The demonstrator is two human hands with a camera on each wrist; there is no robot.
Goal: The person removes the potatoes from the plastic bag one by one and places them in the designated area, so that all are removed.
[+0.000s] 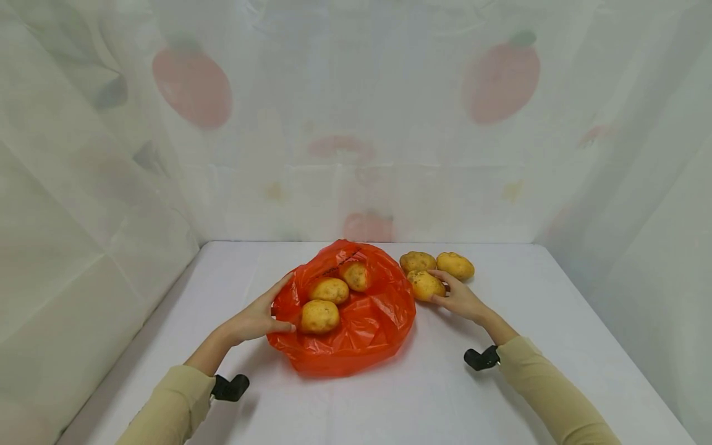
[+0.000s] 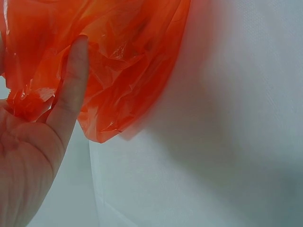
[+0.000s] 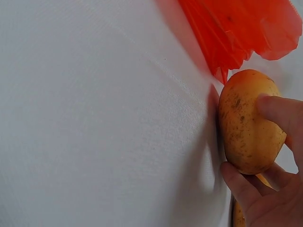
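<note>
A red plastic bag point(image 1: 367, 315) lies wide open on the table, with three potatoes inside, one of them a potato point(image 1: 319, 316) near its left edge. My left hand point(image 1: 253, 318) grips the bag's left rim, thumb toward the front; in the left wrist view a finger point(image 2: 75, 85) lies along the crinkled plastic. To the right of the bag, my right hand point(image 1: 461, 299) holds a potato point(image 3: 251, 123) between thumb and fingers. That potato has brown specks and sits close beside the bag's right edge.
Two more potatoes, a potato point(image 1: 417, 261) and another potato point(image 1: 456, 266), lie behind the held one, right of the bag. The white table point(image 1: 445, 395) is bordered by pale curtains point(image 1: 356, 93) with faded red prints at the back and sides.
</note>
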